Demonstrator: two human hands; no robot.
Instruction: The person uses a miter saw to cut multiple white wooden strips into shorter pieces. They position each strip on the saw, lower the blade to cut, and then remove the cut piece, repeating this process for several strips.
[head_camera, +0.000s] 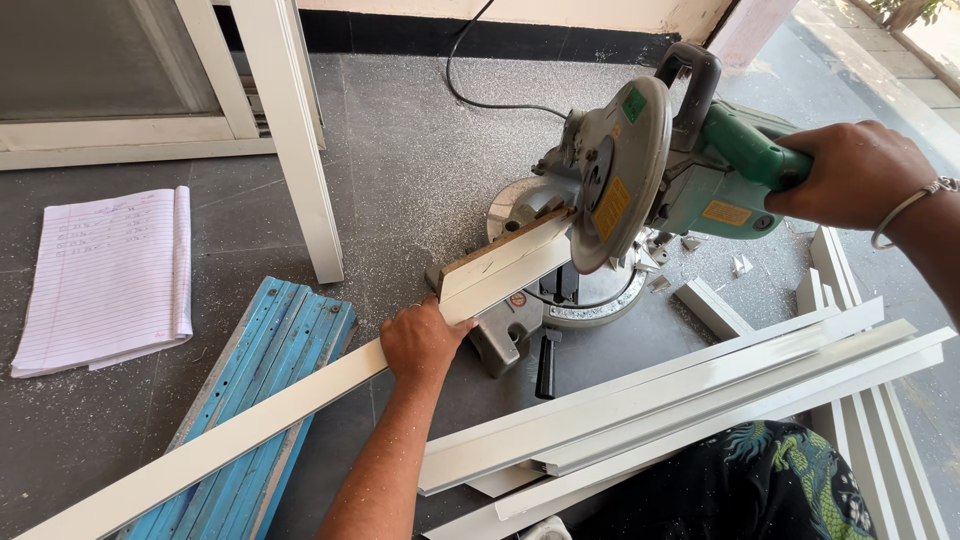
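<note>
two hands: left (422, 342) on white profile (300, 405), right (852, 175) on saw handle (752, 150)

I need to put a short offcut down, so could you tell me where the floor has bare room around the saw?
Bare floor lies between the white post and the miter saw, and between the notepad and the blue board. Right of the saw is crowded with white profiles and offcuts.
</note>
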